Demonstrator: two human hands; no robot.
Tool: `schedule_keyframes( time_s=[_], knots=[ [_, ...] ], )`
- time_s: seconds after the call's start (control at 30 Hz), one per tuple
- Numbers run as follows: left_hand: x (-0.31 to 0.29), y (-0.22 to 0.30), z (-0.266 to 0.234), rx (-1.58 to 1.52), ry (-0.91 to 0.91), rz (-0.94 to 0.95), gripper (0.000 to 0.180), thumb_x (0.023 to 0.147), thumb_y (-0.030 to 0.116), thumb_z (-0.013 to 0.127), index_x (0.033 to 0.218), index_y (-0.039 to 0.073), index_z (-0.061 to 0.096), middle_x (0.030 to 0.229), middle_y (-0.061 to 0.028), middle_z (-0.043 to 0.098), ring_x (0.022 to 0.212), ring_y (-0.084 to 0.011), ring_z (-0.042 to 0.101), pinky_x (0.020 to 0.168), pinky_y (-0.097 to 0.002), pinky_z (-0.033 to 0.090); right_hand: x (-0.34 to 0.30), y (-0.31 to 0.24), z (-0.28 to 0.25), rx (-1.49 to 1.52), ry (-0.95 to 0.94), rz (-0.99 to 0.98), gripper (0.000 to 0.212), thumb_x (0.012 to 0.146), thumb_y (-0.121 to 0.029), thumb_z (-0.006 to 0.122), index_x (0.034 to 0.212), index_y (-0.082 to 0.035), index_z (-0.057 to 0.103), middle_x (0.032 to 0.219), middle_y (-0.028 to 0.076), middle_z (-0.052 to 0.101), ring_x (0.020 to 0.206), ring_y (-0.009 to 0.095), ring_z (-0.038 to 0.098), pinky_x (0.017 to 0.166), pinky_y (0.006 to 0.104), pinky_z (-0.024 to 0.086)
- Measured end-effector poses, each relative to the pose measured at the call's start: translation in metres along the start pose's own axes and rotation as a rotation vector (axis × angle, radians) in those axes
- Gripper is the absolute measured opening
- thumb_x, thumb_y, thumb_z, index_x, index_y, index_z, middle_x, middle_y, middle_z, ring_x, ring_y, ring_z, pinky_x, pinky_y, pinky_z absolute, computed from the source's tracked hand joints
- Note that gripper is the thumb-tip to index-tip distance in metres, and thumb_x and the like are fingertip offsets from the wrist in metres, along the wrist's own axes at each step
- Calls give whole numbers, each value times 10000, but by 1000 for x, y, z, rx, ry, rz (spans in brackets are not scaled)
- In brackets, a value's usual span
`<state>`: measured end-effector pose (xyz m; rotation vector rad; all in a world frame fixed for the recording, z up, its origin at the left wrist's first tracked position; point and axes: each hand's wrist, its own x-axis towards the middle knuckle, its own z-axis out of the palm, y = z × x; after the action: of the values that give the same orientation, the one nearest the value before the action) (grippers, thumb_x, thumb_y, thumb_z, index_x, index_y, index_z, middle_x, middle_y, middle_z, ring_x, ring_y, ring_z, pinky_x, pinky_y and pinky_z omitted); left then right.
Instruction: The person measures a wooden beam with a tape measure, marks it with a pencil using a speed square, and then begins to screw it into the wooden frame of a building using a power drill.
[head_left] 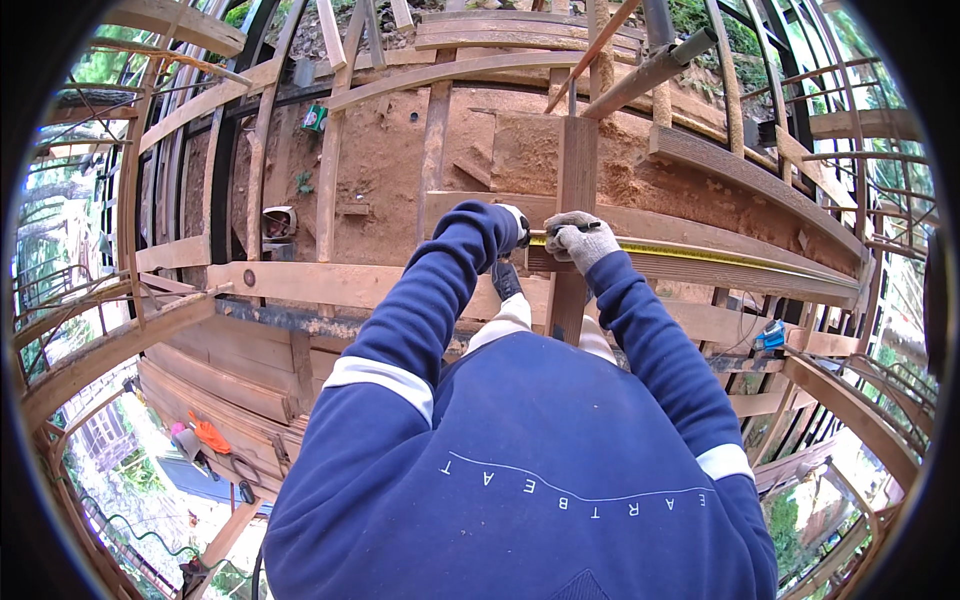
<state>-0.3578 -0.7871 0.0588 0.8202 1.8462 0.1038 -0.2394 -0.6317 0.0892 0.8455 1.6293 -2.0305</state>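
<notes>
Directly beneath both hands, a yellow measuring tape (690, 249) runs off to the right along a long brown board (730, 272), its blade probably laid close to the edge so that it lies straight and can be read against the wood. The gloved left hand (521, 228) is at the tape's near end, its fingers seemingly curled; sleeve and glove hide the grip, so whether it is closed on the tape cannot be told. Just beside it, the gloved right hand (581, 241) is bent shut around a dark, slim item (590, 227), perhaps a marking tool, held low over the blade, likely to keep its tip close to the board. The two hands stand near each other, a narrow gap between them. Under the right hand, an upright-looking timber (577, 165) meets the board, running ahead and back toward the wearer. Ahead of the hands lies reddish earth (385, 150); to their left and ahead, a pale container (279, 223) sits near the framing. Well to their right is a small blue object (771, 336); just behind the left hand, a dark shoe (507, 279).
</notes>
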Motion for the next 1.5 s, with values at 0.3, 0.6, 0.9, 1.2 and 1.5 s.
schedule_keyframes(
  time_s=[0.3, 0.6, 0.9, 1.2, 1.5],
  knots=[
    [0, 1, -1, -7, -1, -20, 229, 897, 226, 531, 980, 94, 699, 831, -107, 708, 682, -240, 675, 636, -381, 539, -1, -5, 5, 44, 15, 6, 222, 811, 17, 516, 1004, 23, 626, 767, 70, 620, 640, 138, 585, 563, 255, 493],
    [-4, 8, -7, -76, -47, -77, 245, 904, 236, 534, 1027, 113, 706, 845, -103, 719, 711, -238, 695, 650, -373, 552, 3, 0, 1, -34, 21, 21, 221, 846, -22, 526, 1028, -15, 652, 808, 71, 675, 693, 152, 649, 631, 273, 541],
    [-6, 9, -8, -102, -52, -100, 242, 905, 230, 536, 1040, 121, 706, 835, -101, 721, 697, -234, 698, 646, -371, 560, 6, 2, 0, -33, 15, 26, 226, 836, -16, 535, 1028, -24, 654, 813, 70, 677, 713, 153, 657, 642, 270, 544],
    [2, 3, -2, -88, -38, -68, 233, 900, 221, 540, 1023, 122, 711, 817, -113, 717, 682, -238, 696, 628, -379, 560, -2, -4, 7, 11, 42, 0, 188, 851, 10, 514, 993, 10, 637, 754, 66, 633, 639, 133, 590, 565, 258, 494],
    [-2, 5, -3, -98, -53, -78, 255, 915, 216, 510, 1055, 136, 707, 822, -107, 719, 697, -236, 697, 639, -383, 558, 0, 4, 1, -42, 16, -18, 231, 851, -19, 521, 1036, -23, 658, 831, 66, 679, 731, 150, 659, 658, 270, 543]
  ],
)
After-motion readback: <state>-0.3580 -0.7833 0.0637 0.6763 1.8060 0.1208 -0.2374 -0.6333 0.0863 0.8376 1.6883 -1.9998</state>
